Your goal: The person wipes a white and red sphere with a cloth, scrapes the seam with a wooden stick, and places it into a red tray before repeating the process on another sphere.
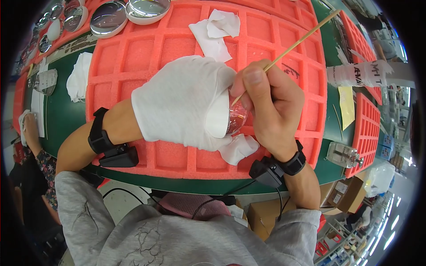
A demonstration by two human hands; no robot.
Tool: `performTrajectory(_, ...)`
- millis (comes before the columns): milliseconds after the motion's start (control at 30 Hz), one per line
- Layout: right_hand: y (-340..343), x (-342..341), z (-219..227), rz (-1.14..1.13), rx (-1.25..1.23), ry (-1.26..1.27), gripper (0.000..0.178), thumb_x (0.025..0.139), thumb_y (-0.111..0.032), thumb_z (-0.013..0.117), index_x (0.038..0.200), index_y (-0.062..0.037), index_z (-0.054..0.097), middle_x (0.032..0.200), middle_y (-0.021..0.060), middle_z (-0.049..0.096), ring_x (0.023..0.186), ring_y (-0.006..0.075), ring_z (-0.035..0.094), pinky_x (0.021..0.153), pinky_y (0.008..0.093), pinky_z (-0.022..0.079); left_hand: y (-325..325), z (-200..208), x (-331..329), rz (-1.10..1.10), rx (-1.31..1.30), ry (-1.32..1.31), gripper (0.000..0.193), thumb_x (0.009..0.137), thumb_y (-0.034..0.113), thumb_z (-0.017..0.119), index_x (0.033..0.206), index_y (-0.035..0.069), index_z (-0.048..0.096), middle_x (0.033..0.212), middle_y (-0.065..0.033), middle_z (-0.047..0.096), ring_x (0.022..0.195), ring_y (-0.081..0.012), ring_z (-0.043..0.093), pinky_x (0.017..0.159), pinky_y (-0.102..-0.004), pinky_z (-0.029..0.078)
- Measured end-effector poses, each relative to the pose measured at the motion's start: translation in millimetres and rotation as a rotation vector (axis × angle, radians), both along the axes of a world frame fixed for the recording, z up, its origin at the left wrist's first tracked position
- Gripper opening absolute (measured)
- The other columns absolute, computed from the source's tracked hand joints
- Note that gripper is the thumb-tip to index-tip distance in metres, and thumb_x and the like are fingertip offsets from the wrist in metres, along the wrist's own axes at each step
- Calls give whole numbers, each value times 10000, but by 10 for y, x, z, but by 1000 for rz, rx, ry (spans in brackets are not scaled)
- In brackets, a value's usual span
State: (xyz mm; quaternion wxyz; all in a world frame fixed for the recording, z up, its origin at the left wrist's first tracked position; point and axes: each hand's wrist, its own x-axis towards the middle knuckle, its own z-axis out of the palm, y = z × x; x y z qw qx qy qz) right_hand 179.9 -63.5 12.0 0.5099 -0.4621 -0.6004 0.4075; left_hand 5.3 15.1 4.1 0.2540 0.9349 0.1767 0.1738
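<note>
Grey shirt (191, 241), 2 hands (182, 104) (276, 111) holding stick (298, 42), glossy piece (223, 122)

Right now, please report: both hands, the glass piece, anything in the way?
Gloved left hand holds glass piece. Bare right hand holds wooden stick, tip near glass. White wipes beyond; nothing seems blocking.

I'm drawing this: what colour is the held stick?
The stick is light tan, clearest in the head view.

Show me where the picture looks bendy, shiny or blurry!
Head view, along the bottom of the green table: its front edge curves, a fisheye bend; head view, upper left: pale glare on round shiny pieces; head view, lower right: tube-like lights glow as white streaks; head view, middle: the left hand, right hand and thin stick look fairly sharp.
</note>
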Motion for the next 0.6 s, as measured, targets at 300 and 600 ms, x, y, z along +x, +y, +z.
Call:
performTrajectory(300,3,2,16,-9,-16,-25,297,1077,-129,472,847,6,604,775,28,623,607,58,468,581,223,394,1,17,-29,-7,-64,21,494,621,275,853,986,74,588,893,-119,612,799,-368,594,685,-453,470)
performTrajectory(600,21,23,16,34,1,-22,296,1078,-128,465,853,9,601,766,24,614,609,55,463,574,226,389,3,3,-12,-1,15,-19,486,650,404,814,886,51,578,803,-121,593,755,-357,622,685,-436,488)
